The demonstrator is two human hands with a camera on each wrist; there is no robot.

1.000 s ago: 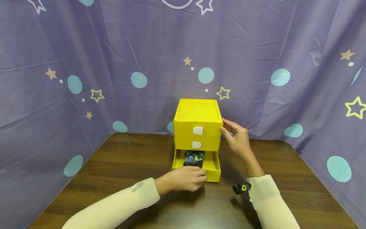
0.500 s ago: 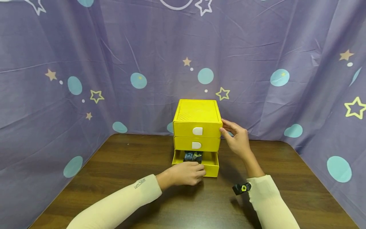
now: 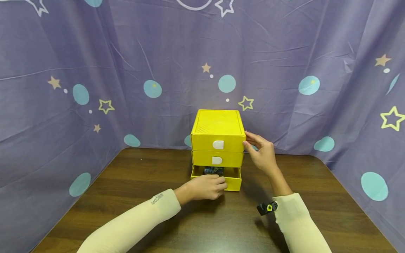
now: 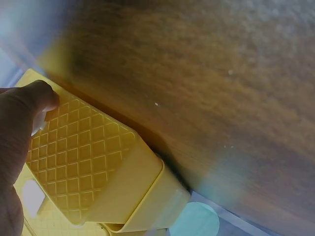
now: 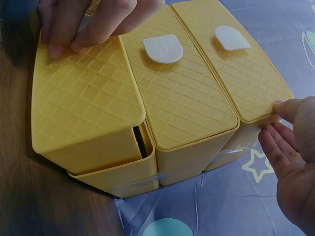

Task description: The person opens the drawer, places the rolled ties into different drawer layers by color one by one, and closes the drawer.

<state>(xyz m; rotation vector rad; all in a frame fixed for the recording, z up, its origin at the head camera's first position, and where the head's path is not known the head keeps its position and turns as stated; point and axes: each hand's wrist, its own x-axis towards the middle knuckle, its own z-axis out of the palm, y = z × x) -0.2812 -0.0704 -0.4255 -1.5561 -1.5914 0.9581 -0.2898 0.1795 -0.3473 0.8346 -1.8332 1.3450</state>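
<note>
A yellow three-drawer cabinet point(image 3: 218, 122) stands on the table, its bottom drawer point(image 3: 233, 184) pulled partly out. My left hand point(image 3: 207, 187) is at that drawer's front, pinching its white handle point(image 4: 38, 123), which is mostly covered by the fingers. Inside the drawer lies a dark blue patterned bundle point(image 3: 213, 171), largely hidden by the left hand and the drawer above. My right hand point(image 3: 264, 154) holds the cabinet's upper right front corner, thumb on the front edge and fingers against the side. The top drawer point(image 5: 231, 59) and middle drawer point(image 5: 179, 93) are fully in.
The brown wooden table point(image 3: 152, 161) spreads around the cabinet. Behind it and along both sides hangs a purple curtain point(image 3: 177, 45) with stars and dots. A black wrist strap piece point(image 3: 266, 208) juts from the right sleeve.
The bottom drawer has slid inward with my left hand on it, so less of the patterned bundle shows. My right hand stays at the cabinet corner.
</note>
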